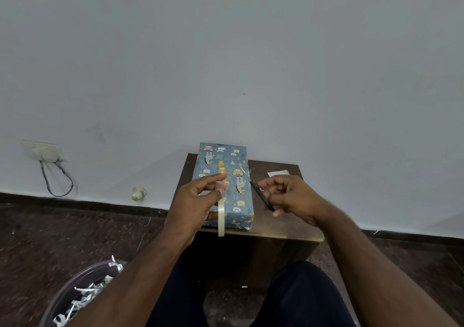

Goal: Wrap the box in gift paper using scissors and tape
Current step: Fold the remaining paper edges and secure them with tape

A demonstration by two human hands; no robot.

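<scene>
One wrapped box (223, 178); left hand (198, 206) pinches one tape strip (221, 218), right hand (291, 197) grips seemingly scissors (262, 197).

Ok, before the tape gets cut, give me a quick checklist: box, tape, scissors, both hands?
1. Wrapped box lies flat on the small table: ok.
2. Left hand holds the tape roll over the box: ok.
3. Right hand grips the scissors: ok.
4. Scissor blades open: cannot tell, blurred.
5. Tape strip pulled free, ready to cut: cannot tell.
6. Near-end paper flap taped down: not ok, it looks loose.
</scene>
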